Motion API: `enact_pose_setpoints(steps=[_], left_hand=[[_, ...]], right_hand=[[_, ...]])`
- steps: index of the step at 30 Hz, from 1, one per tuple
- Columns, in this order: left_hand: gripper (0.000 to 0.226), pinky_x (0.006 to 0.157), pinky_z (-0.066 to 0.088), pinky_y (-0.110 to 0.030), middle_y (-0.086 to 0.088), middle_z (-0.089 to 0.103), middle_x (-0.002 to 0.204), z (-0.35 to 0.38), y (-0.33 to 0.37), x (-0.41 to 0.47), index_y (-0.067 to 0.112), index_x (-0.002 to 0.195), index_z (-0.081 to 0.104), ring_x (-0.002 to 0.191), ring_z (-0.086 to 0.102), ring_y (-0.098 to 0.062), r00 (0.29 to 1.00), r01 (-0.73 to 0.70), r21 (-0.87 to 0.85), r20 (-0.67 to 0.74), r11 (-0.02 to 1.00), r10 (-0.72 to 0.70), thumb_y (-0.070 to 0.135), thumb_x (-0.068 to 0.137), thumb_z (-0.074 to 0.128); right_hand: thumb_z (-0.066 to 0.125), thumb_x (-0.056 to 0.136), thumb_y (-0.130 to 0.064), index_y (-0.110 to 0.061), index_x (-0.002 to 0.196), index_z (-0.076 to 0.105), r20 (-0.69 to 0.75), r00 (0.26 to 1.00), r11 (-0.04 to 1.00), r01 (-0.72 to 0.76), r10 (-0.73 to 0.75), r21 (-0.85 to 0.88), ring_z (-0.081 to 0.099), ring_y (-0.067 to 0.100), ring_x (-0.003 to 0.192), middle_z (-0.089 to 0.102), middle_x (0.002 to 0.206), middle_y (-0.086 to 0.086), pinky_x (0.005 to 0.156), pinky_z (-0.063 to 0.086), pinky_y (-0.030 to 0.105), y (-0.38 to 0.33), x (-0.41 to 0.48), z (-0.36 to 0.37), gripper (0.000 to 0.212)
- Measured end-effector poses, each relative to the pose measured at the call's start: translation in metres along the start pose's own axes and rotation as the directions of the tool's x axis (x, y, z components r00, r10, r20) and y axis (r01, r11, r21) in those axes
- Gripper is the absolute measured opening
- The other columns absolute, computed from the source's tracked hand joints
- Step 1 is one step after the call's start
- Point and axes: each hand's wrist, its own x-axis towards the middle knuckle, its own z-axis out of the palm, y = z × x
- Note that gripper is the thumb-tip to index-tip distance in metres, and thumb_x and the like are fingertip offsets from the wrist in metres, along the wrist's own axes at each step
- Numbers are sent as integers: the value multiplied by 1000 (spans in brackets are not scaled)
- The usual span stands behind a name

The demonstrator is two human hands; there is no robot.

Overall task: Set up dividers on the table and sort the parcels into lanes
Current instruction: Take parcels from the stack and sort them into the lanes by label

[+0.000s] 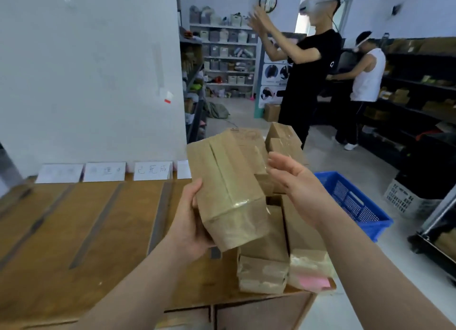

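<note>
While the parcel (229,189) is gripped at its lower corner by the left hand (190,221) above the table (74,231), the right hand (293,176) is held open beside it; it is judged rigid, light, tape-slick.

Of the white cards standing at the back of the table (61,231), the third card (153,171) bears handwritten 已完成. The second card (104,171) and first card (59,173) are too faint to read. The print on the parcel (229,181) is blurred.
</note>
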Motion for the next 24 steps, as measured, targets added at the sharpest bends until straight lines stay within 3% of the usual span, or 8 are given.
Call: enact_pose_setpoints(steps=[2,4,7,11,13,16,19,24], left_hand=[[56,77,54,-52,-9,72,115,-15,5,-7,27,109,75,98,71,-34,1000,-21,-123,2,992,22,65,68,67],[60,83,52,-54,-12,71,118,-27,11,-10,25,114,73,106,67,-36,998,-63,-209,-43,976,55,64,68,67],[56,96,46,-56,-14,68,122,-47,20,-17,24,117,72,115,61,-37,986,-142,-242,-118,960,116,57,73,66],[42,77,57,-46,-11,72,115,-82,36,-28,21,126,64,100,70,-30,951,-202,-203,-276,958,142,44,92,57],[36,80,57,-45,-6,73,114,-97,44,-33,21,128,61,100,71,-28,912,-235,-121,-370,964,176,38,97,54],[25,58,59,-35,4,69,109,-116,57,-44,37,125,55,87,72,-18,802,-308,151,-491,939,341,31,101,51],[24,57,56,-29,7,65,113,-140,74,-55,39,125,53,90,68,-12,734,-224,437,-512,871,446,38,101,47],[65,82,57,-38,8,71,115,-176,113,-79,37,130,56,100,69,-14,830,-137,484,-420,864,367,76,79,53]], right_hand=[[62,90,-40,-31,141,44,61,990,988,-119,125,-96,49,9,122,52,138,-10,109,38,40,10,3,17,55],[65,86,-47,-24,139,47,190,948,967,-252,255,-43,59,12,112,61,128,-6,95,49,34,17,5,36,61],[63,89,-42,-17,121,62,331,903,953,-301,273,34,71,14,87,74,101,-1,66,54,25,17,9,65,40],[61,93,-32,-26,113,64,372,903,959,-268,215,97,72,14,87,75,99,-5,69,56,29,17,22,97,21],[61,93,-29,-29,109,65,381,903,959,-260,199,115,72,12,88,75,99,-9,72,57,31,17,27,114,17],[63,92,-31,-27,109,63,366,907,954,-272,211,126,72,12,89,75,97,-9,76,58,34,18,36,145,17],[65,90,-33,-22,112,62,362,898,948,-304,251,96,72,12,84,75,91,-9,78,59,37,17,44,183,25],[65,90,-36,-19,113,61,374,881,945,-326,290,35,73,10,78,76,89,-7,65,57,30,14,53,254,29]])
